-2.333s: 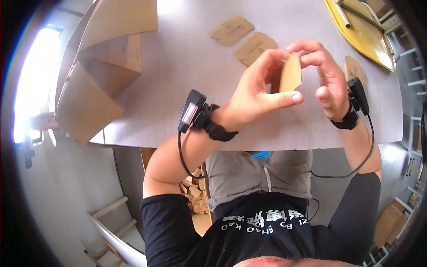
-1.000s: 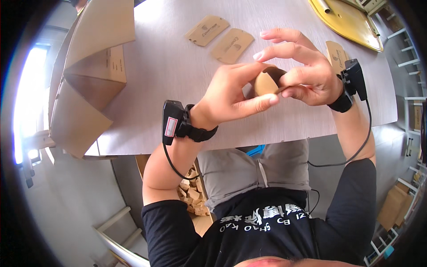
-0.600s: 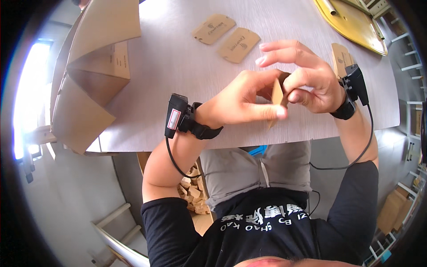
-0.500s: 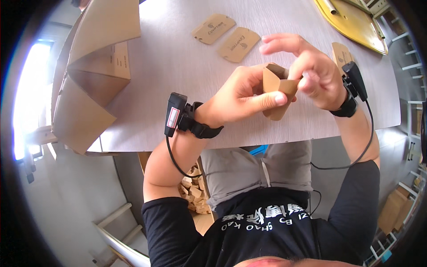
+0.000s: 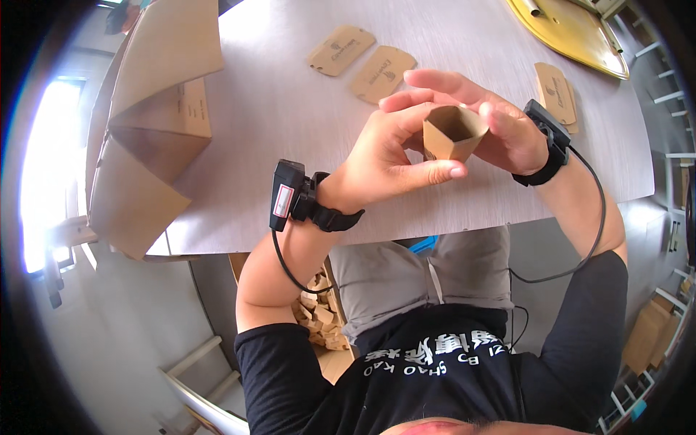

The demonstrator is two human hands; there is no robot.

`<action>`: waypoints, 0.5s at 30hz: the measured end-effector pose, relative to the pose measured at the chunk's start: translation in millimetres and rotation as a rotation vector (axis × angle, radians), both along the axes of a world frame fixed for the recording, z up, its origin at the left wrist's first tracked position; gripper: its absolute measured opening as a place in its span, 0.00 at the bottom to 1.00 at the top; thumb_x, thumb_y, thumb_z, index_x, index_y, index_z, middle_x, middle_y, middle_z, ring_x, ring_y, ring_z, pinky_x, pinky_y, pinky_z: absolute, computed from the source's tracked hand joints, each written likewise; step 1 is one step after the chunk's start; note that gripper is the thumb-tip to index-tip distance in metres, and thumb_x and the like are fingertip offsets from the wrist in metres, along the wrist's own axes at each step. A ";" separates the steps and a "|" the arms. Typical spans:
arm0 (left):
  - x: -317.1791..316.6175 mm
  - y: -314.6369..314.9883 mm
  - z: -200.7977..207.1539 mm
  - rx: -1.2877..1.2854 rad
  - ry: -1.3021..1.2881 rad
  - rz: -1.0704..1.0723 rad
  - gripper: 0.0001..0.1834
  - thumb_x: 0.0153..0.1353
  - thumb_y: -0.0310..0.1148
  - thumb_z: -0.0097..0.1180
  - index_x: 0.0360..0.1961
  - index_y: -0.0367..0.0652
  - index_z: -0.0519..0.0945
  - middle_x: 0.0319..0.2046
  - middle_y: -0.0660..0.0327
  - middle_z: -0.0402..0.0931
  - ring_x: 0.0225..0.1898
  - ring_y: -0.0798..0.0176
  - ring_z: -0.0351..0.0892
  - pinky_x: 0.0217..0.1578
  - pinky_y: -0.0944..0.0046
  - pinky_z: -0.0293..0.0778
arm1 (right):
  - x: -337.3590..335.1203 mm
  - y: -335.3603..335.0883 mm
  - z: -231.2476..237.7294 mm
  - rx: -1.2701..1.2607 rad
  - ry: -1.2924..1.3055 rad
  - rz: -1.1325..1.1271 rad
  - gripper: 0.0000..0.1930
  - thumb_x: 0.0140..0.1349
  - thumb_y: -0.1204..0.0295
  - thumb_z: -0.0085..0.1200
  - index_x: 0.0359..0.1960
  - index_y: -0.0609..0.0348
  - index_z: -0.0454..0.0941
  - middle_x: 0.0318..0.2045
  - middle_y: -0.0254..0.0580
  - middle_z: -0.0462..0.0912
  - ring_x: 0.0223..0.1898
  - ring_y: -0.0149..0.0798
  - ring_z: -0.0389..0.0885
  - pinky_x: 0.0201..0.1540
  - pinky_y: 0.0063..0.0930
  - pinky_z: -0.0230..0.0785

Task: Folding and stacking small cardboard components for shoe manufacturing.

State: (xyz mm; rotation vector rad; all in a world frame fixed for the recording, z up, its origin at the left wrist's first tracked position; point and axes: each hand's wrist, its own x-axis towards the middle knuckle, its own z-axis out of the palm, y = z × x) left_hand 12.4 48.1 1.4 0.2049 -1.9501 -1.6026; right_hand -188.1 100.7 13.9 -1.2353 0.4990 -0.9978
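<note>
A small brown cardboard sleeve (image 5: pixel 442 146), folded into a hollow shape with an angular opening on top, stands above the table in front of me. My left hand (image 5: pixel 380 159) grips it, the thumb along its near side and the fingers behind it. On its right side my right hand (image 5: pixel 513 138) is close against the rim, fingers stretched out and its thumb raised. Part of the right palm is hidden behind the sleeve. Two flat cardboard pieces (image 5: pixel 383 75) with dark print lie beyond my hands.
More flat cardboard pieces (image 5: pixel 557 94) lie in a stack past my right wrist. A large open carton (image 5: pixel 163 43) stands at the table's left. A yellow board (image 5: pixel 573 36) is at the far right. Below the table edge, a box holds many small cardboard pieces (image 5: pixel 319 319).
The sleeve's top has gone from folded flaps to an open, angular mouth. My right fingers have moved off the rim and spread out beside and behind it.
</note>
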 end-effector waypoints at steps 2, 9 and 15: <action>0.6 -2.0 8.0 -0.098 -0.017 0.003 0.27 0.57 0.34 0.76 0.55 0.36 0.80 0.48 0.56 0.85 0.46 0.60 0.86 0.50 0.61 0.81 | 1.1 0.4 1.3 0.030 -0.064 0.014 0.44 0.66 0.39 0.53 0.75 0.55 0.59 0.67 0.46 0.73 0.65 0.37 0.73 0.61 0.28 0.70; 1.3 4.7 10.8 -0.101 -0.053 0.061 0.39 0.53 0.34 0.79 0.62 0.31 0.74 0.48 0.59 0.81 0.48 0.67 0.83 0.48 0.67 0.79 | -0.1 -0.3 -1.1 0.102 -0.247 0.092 0.42 0.61 0.58 0.65 0.74 0.57 0.59 0.66 0.45 0.73 0.66 0.42 0.73 0.68 0.39 0.66; 1.5 4.7 2.9 -0.037 -0.048 0.074 0.40 0.54 0.35 0.79 0.63 0.32 0.72 0.47 0.61 0.80 0.48 0.68 0.82 0.51 0.67 0.78 | 2.3 1.4 -6.1 0.043 -0.105 0.054 0.46 0.60 0.52 0.63 0.76 0.53 0.55 0.74 0.56 0.62 0.71 0.52 0.67 0.75 0.49 0.57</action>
